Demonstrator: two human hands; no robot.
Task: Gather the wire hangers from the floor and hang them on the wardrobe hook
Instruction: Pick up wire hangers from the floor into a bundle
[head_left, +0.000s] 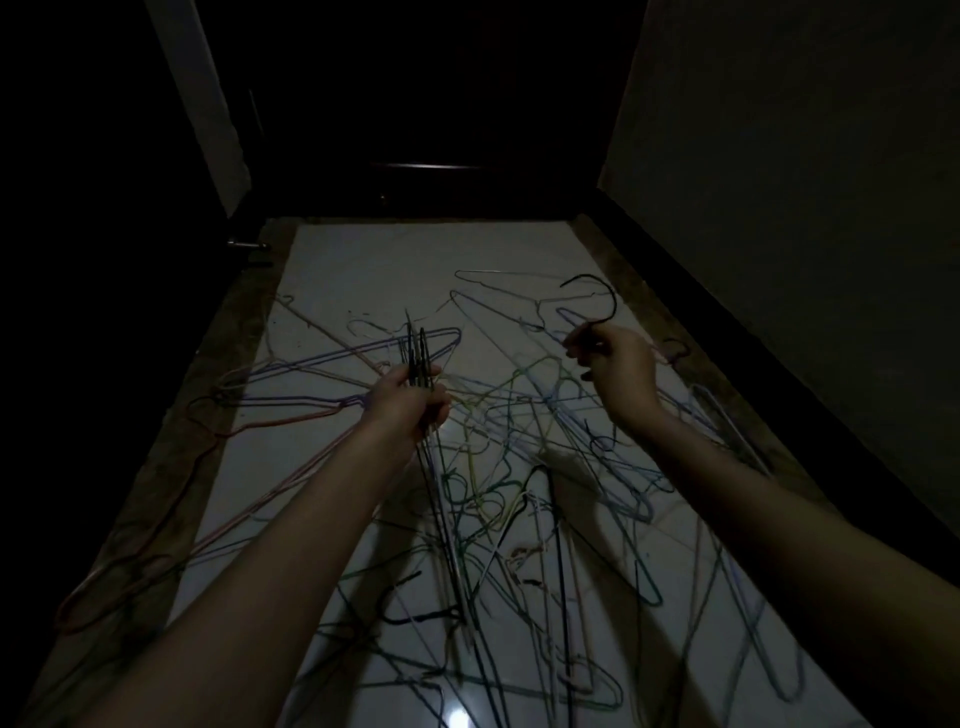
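I was watching from far away, and the room was very dark. At about nine o'clock from the middle of the view, red and pink hangers (156, 525) lay along the edge of the white floor (363, 270), away from the rest. A bit right of that, the left hand (410, 402) had its fingers curled tight round a bunch of dark hangers (415, 358). I think they were held together like that so more could be added and all of them carried at once. Their thin ends stuck up toward twelve o'clock and their long parts hung down toward six. In the middle, a big tangled pile of hangers (519, 467) lay all over the floor. They were thin bent wires in blue, green, yellow and black, crossing over each other, so I guessed they would snag when pulled. At about two o'clock, the right hand (615, 371) pinched a black hanger (602, 304) just under its curly top, which seemed a good spot to lift it free. I could not see the wardrobe hook; the far end was too dark.
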